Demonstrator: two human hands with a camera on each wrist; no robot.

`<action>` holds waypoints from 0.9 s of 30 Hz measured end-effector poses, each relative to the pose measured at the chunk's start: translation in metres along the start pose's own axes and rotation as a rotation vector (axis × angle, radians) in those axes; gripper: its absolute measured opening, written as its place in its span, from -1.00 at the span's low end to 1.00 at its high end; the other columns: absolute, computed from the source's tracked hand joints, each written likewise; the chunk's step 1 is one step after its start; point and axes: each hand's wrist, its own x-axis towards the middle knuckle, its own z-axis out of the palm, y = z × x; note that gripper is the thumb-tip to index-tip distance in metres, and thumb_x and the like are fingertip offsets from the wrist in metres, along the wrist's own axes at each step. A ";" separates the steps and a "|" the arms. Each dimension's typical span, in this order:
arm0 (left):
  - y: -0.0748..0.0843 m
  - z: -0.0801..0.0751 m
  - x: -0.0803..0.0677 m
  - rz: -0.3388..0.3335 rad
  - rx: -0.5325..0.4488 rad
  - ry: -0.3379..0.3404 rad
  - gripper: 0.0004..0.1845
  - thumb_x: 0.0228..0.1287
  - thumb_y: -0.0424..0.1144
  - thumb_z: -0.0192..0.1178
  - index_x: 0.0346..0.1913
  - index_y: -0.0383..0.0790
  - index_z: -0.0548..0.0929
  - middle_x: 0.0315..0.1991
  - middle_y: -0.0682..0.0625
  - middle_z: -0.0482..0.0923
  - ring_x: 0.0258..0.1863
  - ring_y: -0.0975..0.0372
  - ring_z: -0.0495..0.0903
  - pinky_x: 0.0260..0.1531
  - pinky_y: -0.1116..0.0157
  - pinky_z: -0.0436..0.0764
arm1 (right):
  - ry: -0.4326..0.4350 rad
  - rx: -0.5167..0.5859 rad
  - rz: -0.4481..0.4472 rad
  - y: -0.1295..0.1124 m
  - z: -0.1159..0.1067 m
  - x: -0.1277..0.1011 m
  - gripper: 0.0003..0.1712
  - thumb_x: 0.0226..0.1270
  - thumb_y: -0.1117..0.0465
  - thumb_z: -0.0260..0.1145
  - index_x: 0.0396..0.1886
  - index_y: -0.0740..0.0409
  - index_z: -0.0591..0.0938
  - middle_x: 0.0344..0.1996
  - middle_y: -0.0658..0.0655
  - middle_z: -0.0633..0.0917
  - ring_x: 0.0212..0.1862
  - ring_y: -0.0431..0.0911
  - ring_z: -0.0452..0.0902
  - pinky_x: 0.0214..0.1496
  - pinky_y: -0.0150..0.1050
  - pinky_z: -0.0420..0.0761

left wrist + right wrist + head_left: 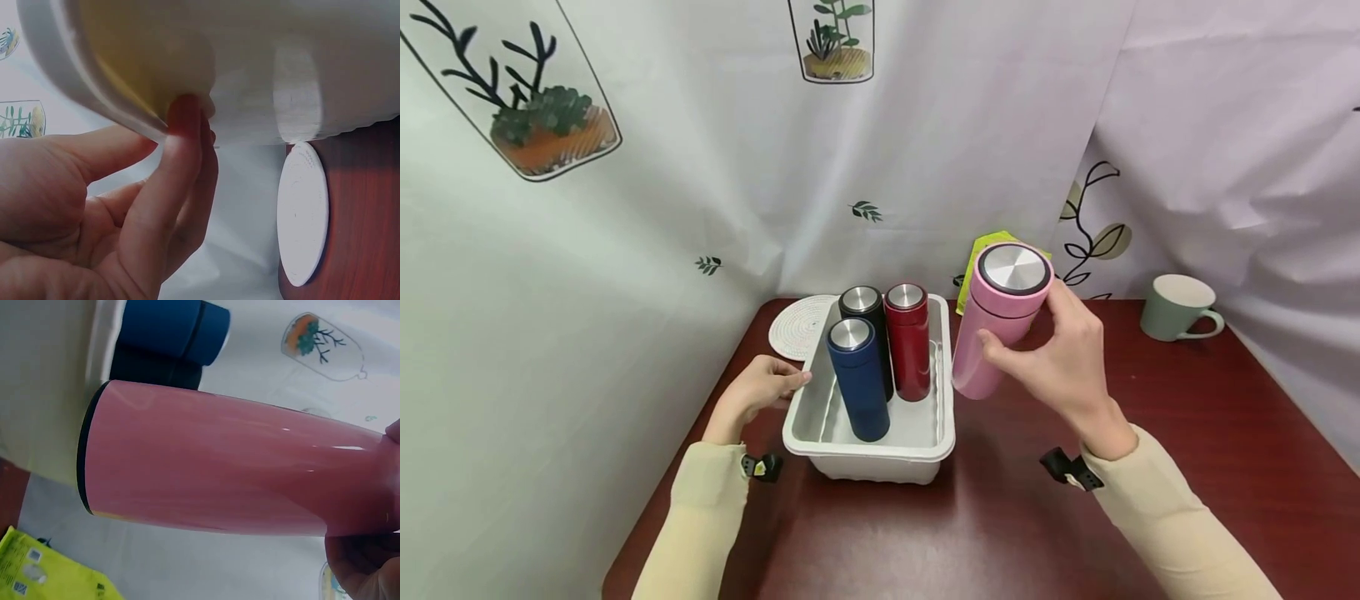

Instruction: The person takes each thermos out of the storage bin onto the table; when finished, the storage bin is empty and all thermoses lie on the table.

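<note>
My right hand [1063, 354] grips a pink thermos flask [1000, 312] near its silver-topped lid, holding it tilted beside the right rim of a white plastic bin [880, 451]. In the right wrist view the flask's pink body [231, 459] spans the picture and its dark base edge shows. My left hand [763, 387] pinches the bin's left rim; the left wrist view shows its fingers [156, 200] under the rim and the thumb on the outer side. Inside the bin stand a blue flask [861, 387], a black flask [862, 303] and a red flask [910, 350].
A round white woven mat [793, 327] lies behind the bin's left side. Behind the pink flask is a yellow-green packet [992, 243]. A green mug [1176, 308] stands at the back right of the dark red table [1030, 533]. Printed cloth [925, 142] hangs behind.
</note>
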 end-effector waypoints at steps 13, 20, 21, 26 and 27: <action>0.002 0.000 -0.002 0.002 0.010 -0.003 -0.67 0.34 -0.28 0.25 -0.09 -0.59 0.62 -0.37 -0.13 0.64 -0.40 0.23 0.63 -0.23 0.12 0.75 | -0.019 -0.100 0.097 0.035 0.005 -0.016 -0.28 -0.19 0.15 0.60 0.06 0.26 0.59 -0.17 0.18 0.68 -0.17 0.04 0.60 -0.12 -0.38 0.47; 0.003 0.000 -0.002 -0.005 0.011 -0.005 -0.64 0.35 -0.28 0.24 -0.04 -0.61 0.60 -0.28 -0.24 0.67 -0.37 0.20 0.66 -0.21 0.09 0.74 | -0.052 -0.123 0.156 0.064 0.019 -0.025 -0.32 -0.16 0.14 0.61 0.00 0.30 0.58 -0.21 0.23 0.66 -0.20 0.05 0.57 -0.19 -0.12 0.52; 0.003 0.000 -0.002 -0.010 0.012 0.001 -0.64 0.35 -0.27 0.24 -0.04 -0.61 0.61 -0.27 -0.24 0.67 -0.37 0.19 0.67 -0.21 0.09 0.74 | -0.061 -0.128 0.161 0.068 0.022 -0.026 -0.33 -0.15 0.14 0.60 -0.01 0.30 0.58 -0.23 0.23 0.65 -0.22 0.04 0.56 -0.21 -0.11 0.52; 0.003 0.001 -0.002 -0.010 0.013 0.010 -0.67 0.35 -0.28 0.24 -0.06 -0.59 0.62 -0.28 -0.23 0.68 -0.36 0.18 0.68 -0.21 0.07 0.74 | -0.099 -0.135 0.197 0.083 0.035 -0.027 -0.36 -0.12 0.13 0.59 -0.03 0.30 0.58 -0.30 0.23 0.63 -0.32 0.03 0.51 -0.35 -0.13 0.48; 0.003 0.001 -0.002 -0.011 0.013 0.011 -0.67 0.35 -0.28 0.24 -0.06 -0.58 0.62 -0.28 -0.22 0.68 -0.36 0.18 0.68 -0.21 0.08 0.74 | -0.103 -0.134 0.210 0.087 0.038 -0.028 -0.37 -0.11 0.13 0.59 -0.03 0.31 0.58 -0.29 0.23 0.63 -0.33 0.04 0.50 -0.34 -0.12 0.47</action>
